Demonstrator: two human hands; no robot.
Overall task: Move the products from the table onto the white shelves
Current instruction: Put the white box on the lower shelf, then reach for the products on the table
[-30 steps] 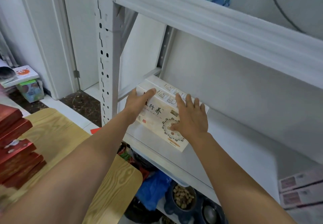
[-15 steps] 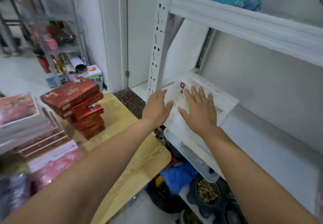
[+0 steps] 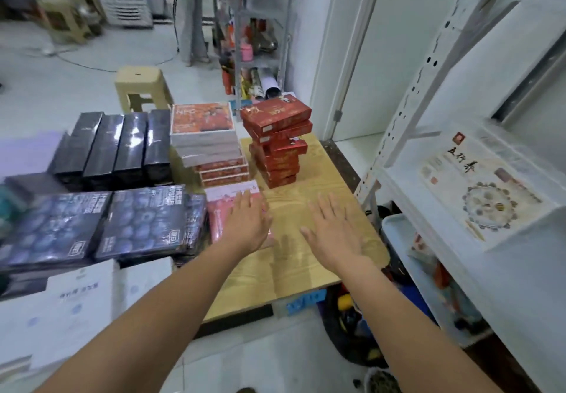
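A cream box with black characters [image 3: 477, 190] lies flat on the white shelf [image 3: 520, 239] at the right. Both my hands hover over the wooden table [image 3: 321, 184], fingers straight and holding nothing. My left hand [image 3: 246, 224] is above a pink box [image 3: 220, 208]. My right hand [image 3: 335, 230] is over bare wood. Behind them stands a crooked stack of red boxes [image 3: 277, 144] and a stack of white and orange boxes [image 3: 208, 144].
Tall black boxes [image 3: 113, 144], dark blue boxes [image 3: 101, 224] and white boxes [image 3: 76, 306] cover the table's left. Bins and bags [image 3: 398, 300] sit under the shelf. A beige stool [image 3: 142, 90] and a person [image 3: 190, 12] stand further back.
Both hands have left the cream box on the shelf and swung left over the table. My view has turned from the shelf to the table.
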